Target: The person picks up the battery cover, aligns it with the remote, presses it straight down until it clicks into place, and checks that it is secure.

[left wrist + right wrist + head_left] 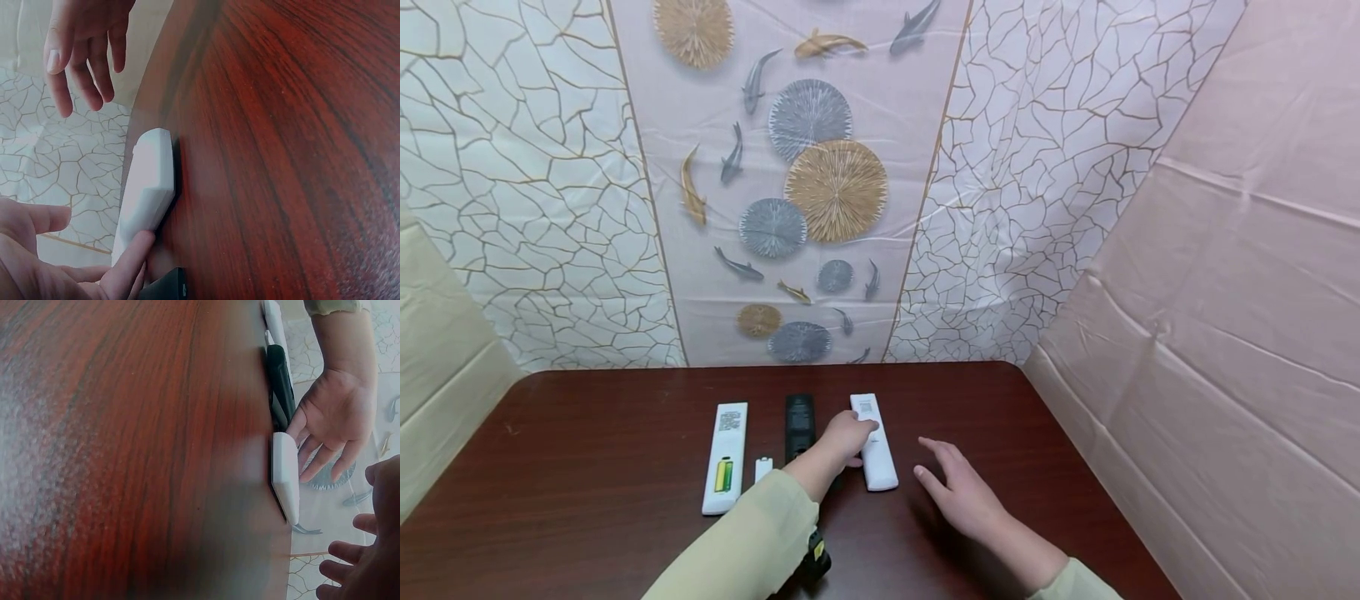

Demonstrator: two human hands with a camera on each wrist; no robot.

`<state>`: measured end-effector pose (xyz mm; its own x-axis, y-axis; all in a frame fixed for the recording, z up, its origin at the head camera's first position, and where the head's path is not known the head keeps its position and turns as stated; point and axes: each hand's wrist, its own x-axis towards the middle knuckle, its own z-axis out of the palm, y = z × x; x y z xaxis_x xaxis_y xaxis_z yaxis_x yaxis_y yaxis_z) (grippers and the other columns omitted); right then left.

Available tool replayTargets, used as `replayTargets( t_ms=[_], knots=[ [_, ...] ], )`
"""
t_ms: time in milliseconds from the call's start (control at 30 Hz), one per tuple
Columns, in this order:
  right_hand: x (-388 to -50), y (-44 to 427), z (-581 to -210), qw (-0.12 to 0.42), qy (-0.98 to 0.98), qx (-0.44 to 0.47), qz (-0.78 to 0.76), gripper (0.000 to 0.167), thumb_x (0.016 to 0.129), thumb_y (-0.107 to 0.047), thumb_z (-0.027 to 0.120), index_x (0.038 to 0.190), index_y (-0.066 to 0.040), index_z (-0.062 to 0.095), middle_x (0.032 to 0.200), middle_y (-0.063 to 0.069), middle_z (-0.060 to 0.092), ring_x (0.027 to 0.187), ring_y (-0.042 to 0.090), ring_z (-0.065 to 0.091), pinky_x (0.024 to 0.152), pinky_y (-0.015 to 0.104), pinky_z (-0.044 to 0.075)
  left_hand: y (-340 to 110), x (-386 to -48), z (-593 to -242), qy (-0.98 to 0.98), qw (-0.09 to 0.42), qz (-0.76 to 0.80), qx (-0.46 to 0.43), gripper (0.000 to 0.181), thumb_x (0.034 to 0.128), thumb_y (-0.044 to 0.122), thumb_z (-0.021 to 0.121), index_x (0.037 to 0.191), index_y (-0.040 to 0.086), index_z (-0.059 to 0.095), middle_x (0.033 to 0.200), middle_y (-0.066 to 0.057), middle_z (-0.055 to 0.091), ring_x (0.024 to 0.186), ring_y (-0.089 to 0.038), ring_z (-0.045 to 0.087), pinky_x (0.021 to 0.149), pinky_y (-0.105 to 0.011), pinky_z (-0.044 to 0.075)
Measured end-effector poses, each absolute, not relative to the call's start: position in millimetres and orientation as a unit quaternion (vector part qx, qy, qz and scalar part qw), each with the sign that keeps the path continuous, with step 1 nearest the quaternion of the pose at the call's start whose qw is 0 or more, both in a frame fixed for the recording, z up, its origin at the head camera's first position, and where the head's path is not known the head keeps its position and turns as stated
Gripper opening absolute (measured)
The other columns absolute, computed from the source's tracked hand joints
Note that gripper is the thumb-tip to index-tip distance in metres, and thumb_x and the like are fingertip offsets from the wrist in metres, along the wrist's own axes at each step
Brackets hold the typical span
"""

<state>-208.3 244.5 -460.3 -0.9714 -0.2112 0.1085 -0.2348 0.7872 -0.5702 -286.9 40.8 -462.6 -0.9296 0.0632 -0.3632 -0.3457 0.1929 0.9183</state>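
A white remote control lies face down on the table, toward the right of the row. My left hand reaches over its left side; in the left wrist view a fingertip touches or nearly touches the remote's edge. The right wrist view shows that hand's palm with its fingers spread. To the right of this remote, my right hand hovers with loosely extended fingers and holds nothing. Left of the left hand lies a black remote, its lower part hidden by the forearm.
Another white remote lies farther left, with yellow-green batteries on its back. Beside it is a small white piece, partly behind the sleeve. A dark object shows below the left forearm. Patterned cloth walls surround the brown table.
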Motion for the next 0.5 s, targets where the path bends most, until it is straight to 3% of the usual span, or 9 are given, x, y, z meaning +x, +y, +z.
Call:
replayTargets(
  t_ms=[233, 500],
  knots=[
    [-210, 243, -460, 0.018, -0.945, 0.12, 0.304, 0.057, 0.1, -0.053, 0.05, 0.146, -0.019, 0.048, 0.146, 0.003, 0.047, 0.136, 0.024, 0.044, 0.109, 0.05, 0.038, 39, -290, -464, 0.776, 0.153, 0.606, -0.086, 0.067, 0.0975, 0.025, 0.061, 0.15, -0.005, 0.033, 0.15, -0.026, 0.038, 0.128, -0.04, 0.049, 0.09, -0.05, 0.053],
    [-210, 240, -461, 0.015, -0.945, 0.123, 0.303, 0.056, 0.101, -0.054, 0.048, 0.145, -0.02, 0.049, 0.147, 0.001, 0.048, 0.136, 0.023, 0.043, 0.109, 0.05, 0.038, 34, -280, -451, 0.819, 0.107, 0.562, -0.038, 0.061, 0.0973, 0.027, 0.061, 0.147, -0.003, 0.04, 0.148, -0.023, 0.042, 0.134, -0.038, 0.043, 0.104, -0.054, 0.042]
  ],
)
